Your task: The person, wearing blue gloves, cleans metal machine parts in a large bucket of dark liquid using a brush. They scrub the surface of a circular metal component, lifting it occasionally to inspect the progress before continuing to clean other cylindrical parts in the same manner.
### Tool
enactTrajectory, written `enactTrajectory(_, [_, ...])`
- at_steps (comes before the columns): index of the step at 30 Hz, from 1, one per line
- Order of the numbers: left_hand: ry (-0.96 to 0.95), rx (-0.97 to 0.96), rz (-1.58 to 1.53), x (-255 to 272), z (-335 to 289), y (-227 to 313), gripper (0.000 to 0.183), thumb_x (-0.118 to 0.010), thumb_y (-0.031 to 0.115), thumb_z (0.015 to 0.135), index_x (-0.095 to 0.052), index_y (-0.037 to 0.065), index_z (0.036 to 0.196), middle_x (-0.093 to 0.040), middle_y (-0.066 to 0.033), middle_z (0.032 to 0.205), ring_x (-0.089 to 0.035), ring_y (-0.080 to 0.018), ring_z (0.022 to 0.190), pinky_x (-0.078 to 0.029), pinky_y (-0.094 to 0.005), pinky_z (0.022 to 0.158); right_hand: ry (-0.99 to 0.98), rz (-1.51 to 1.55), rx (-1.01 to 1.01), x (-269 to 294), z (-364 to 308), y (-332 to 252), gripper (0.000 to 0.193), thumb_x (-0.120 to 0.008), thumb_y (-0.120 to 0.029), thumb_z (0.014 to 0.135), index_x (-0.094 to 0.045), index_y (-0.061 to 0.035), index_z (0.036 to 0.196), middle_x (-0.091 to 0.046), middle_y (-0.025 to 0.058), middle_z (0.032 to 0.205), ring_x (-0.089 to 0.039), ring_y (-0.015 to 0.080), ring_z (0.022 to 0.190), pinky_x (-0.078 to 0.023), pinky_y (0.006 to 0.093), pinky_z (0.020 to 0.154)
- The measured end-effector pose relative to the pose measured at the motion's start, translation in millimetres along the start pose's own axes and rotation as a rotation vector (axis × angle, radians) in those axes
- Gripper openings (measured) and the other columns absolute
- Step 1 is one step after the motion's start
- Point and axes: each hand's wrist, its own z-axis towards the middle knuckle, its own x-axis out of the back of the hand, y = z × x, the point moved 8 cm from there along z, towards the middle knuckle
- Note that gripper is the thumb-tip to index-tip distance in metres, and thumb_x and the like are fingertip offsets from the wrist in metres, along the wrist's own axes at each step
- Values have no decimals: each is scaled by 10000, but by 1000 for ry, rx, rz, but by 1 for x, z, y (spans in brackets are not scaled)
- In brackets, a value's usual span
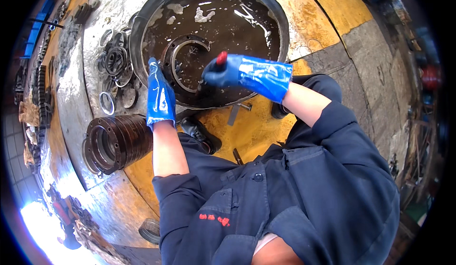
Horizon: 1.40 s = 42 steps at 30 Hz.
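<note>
A wide dark metal ring with holes along its rim sits tilted, partly in the murky liquid of a large round black tub. My left hand, in a long blue rubber glove, holds the ring's left side; the thumb is hidden. My right hand, gloved the same way, is closed around a red-handled tool over the ring's right side. The handle's red end sticks up above the fist. The tool's dark lower end looks bristly, but shows too little to name surely.
Left of the tub lie several loose rings. A stack of thick flanged rings lies on its side near my left forearm. A bolt and a flat metal strip rest by the tub's near edge. Another ring lies lower left.
</note>
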Motion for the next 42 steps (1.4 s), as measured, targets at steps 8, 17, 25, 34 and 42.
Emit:
enactTrajectory(8, [-34, -461, 1451, -20, -6, 16, 520, -311, 159, 1178, -314, -78, 1641, -431, -209, 1668, -400, -287, 1552, -279, -364, 1300, 271, 755, 54, 9, 33, 16, 297, -635, -245, 1069, -729, -57, 1278, -777, 49, 1024, -718, 128, 845, -580, 299, 758])
enactTrajectory(17, [-65, -816, 1506, 15, 5, 14, 477, -360, -6, 1124, -387, -101, 1591, -487, -265, 1604, -481, -354, 1493, -366, -402, 1261, 191, -242, -283, 3, 15, 9, 539, -679, -578, 925, -786, -128, 1203, -794, 165, 1141, -753, 341, 1085, -572, 413, 949])
enactTrajectory(25, [76, -447, 1060, -4, -3, 31, 453, -504, 54, 1088, -504, -86, 1518, -636, -227, 1438, -611, -329, 1338, -461, -393, 1153, 660, -351, 458, 39, 11, -47, 237, -744, -348, 942, -793, -150, 1063, -804, 74, 975, -780, 235, 902, -617, 364, 826])
enactTrajectory(34, [62, -140, 333, -11, 34, 16, 466, -590, 91, 1048, -543, -56, 1488, -683, -173, 1339, -657, -292, 1233, -495, -389, 1086, 131, -9, 201, 10, 28, -106, 320, -689, -413, 967, -778, -105, 980, -749, 65, 809, -706, 152, 774, -557, 337, 766])
enactTrajectory(42, [-36, -77, 281, -4, 28, -3, 481, -667, 123, 1013, -578, -30, 1461, -724, -125, 1251, -699, -259, 1140, -525, -386, 1027, 509, 274, -164, 91, 44, -25, 333, -666, -359, 1008, -778, -53, 1076, -759, 49, 922, -673, 136, 835, -527, 314, 794])
